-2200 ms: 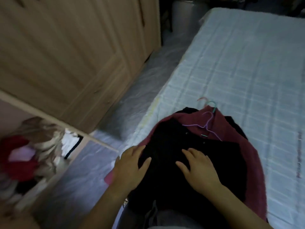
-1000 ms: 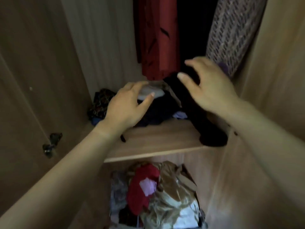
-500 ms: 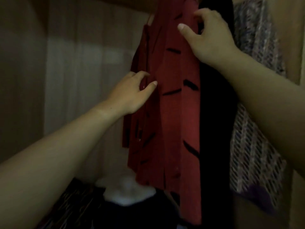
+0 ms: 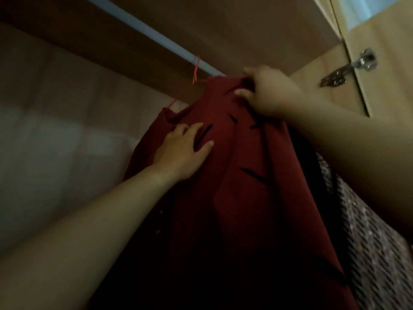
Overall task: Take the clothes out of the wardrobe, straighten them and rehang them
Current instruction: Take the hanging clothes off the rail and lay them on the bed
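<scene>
Right hand [image 4: 266, 92] is pinching the red dress [image 4: 234, 175] near the hanger [image 4: 194, 72] to lift it off the rod [image 4: 143, 30]; left hand [image 4: 181, 151], fingers flat, is steadying the fabric.

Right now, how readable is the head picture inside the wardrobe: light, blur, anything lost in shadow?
Head view: dim and soft, no glare. The red garment reads well near the rail, but its lower part sinks into shadow. The left hand and right hand have slightly blurred edges; the patterned garment at far right is smeared.
</scene>
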A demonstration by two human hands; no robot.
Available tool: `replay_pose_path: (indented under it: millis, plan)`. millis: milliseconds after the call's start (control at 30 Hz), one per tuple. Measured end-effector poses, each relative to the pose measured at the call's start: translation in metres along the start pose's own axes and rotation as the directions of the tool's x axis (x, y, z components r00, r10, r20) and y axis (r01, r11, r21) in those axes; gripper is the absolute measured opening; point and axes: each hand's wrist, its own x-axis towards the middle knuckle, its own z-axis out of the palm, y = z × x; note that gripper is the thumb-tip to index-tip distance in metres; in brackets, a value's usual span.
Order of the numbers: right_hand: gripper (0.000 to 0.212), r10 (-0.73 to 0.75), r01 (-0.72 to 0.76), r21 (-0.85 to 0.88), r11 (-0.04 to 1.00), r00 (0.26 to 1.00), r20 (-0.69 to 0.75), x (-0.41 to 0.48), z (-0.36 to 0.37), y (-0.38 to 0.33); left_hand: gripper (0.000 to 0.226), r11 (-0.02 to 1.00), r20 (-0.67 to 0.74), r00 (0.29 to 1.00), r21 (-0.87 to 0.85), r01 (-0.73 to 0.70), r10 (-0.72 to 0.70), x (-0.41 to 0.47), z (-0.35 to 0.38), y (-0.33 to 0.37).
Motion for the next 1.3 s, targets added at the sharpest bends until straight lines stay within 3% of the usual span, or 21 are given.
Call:
replay_pose_path:
  millis: [100, 367, 533, 633, 867, 967, 1133, 1300]
  plan:
    - [0.040, -0.019, 0.018, -0.053, 0.998, 1.000, -0.003, 0.023, 0.010, 0.000, 0.063, 1.000, -0.010, 1.000, 0.002, 0.007, -0.007, 0.011, 0.013, -0.014]
    - [0.036, 0.025, -0.022, 0.065, 0.998, 0.998, -0.050, 0.057, 0.048, 0.003, 0.064, 0.997, -0.084, 0.995, 0.045, -0.056, 0.060, 0.024, 0.031, -0.040]
    - [0.025, 0.137, -0.093, 0.300, 0.949, 0.982, -0.127, 0.068, 0.063, 0.008, 0.070, 0.996, -0.097, 0.993, 0.065, -0.064, 0.071, 0.026, 0.034, -0.056]
    - [0.016, 0.240, -0.166, 0.402, 0.901, 0.960, -0.141, 0.078, 0.065, 0.015, 0.063, 0.995, -0.095, 0.993, 0.068, -0.069, 0.076, 0.032, 0.031, -0.060]
    - [0.020, 0.352, -0.238, 0.368, 0.899, 0.892, -0.282, 0.100, 0.037, 0.026, 0.056, 0.991, -0.148, 0.981, 0.081, -0.111, 0.122, 0.059, 0.006, -0.051]
    - [0.021, 0.319, -0.215, 0.360, 0.908, 0.911, -0.260, 0.081, 0.039, 0.028, 0.051, 0.987, -0.190, 0.969, 0.063, -0.150, 0.159, 0.052, -0.003, -0.051]
    - [0.019, 0.219, -0.118, 0.334, 0.935, 0.933, -0.286, 0.041, 0.051, 0.018, 0.063, 0.981, -0.328, 0.924, 0.086, -0.176, 0.194, 0.020, -0.017, -0.060]
    - [0.021, 0.386, -0.248, 0.391, 0.886, 0.863, -0.327, 0.079, 0.034, 0.013, 0.068, 0.992, -0.295, 0.948, 0.071, -0.103, 0.119, 0.021, -0.028, -0.080]
